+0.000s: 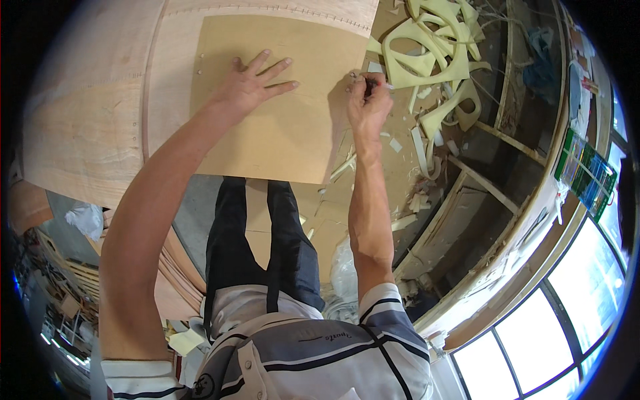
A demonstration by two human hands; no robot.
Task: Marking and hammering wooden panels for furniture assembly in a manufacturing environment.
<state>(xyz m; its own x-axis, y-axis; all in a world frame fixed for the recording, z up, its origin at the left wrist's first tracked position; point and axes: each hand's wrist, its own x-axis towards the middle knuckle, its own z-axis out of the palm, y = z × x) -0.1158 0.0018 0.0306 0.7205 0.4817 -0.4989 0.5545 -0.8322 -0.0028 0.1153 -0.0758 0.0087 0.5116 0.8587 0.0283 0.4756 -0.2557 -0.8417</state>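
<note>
Where the work is laid: a pale wooden surface (87, 120) is crossed by a dark seam; rows of short black marks are drawn on it, one of them close above the sheet's far edge.
Room: a workshop is shown, with bright window panes (560, 327) at the lower right and a littered brown floor (333, 227) beyond the wooden surface.
Tan sheet: a flat, roughly rectangular tan sheet (287, 133) is laid on the wooden surface, beneath the left hand and just beside the right; its near edge is placed at the surface's near edge.
Left hand: the left hand (247, 90) is spread, palm down, on the upper left part of the sheet, fingers splayed; nothing is gripped.
Right hand: the right hand (370, 107) is curled at the sheet's right edge; a small dark object (371, 85) with a touch of red is held between thumb and fingers, its kind not discernible.
Offcuts: pale yellow curved offcuts (460, 73) are heaped to the right of the right hand, well apart from the left.
Surroundings: blue plastic (539, 59) and a green panel (587, 173) are noted farther right; a white bag (85, 219) is seen at the lower left.
Obstructions: the sheet's left edge is partly covered by the left forearm; the held object is mostly hidden by the right fingers.
</note>
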